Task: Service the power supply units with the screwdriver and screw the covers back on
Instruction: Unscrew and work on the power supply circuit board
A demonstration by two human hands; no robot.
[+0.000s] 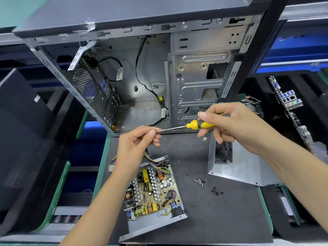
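On the dark mat (221,219): one open power supply unit (152,189), one cover (236,166).

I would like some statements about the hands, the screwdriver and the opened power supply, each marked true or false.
1. The right hand holds the screwdriver by its yellow handle. True.
2. The left hand rests flat on the mat. False: its fingers pinch the tip end of the shaft.
3. The power supply has its cover on. False: its circuit board is exposed, and the cover lies to its right.
4. Loose screws lie on the mat between them. True.
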